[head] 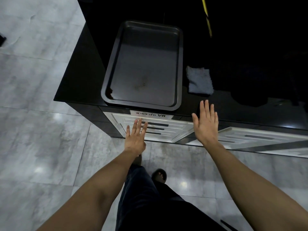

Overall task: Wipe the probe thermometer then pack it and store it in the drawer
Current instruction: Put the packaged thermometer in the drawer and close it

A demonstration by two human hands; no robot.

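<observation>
My left hand (135, 135) is flat and open, fingers spread, in front of the white drawer unit (160, 129) under the black counter. My right hand (205, 121) is open too, palm down, over the counter's front edge. A folded pale blue-grey cloth (199, 80) lies on the counter just beyond my right hand. No probe thermometer or case shows in this view. The drawers I can see are closed, and the top one carries a white label (150, 114) ending in "VR".
A dark baking tray (143, 65) with nothing in it sits on the black counter (80, 80), overhanging its front edge. A second white drawer unit (260, 139) stands to the right. The counter's right part is very dark. Grey tiled floor (41, 114) lies left and below.
</observation>
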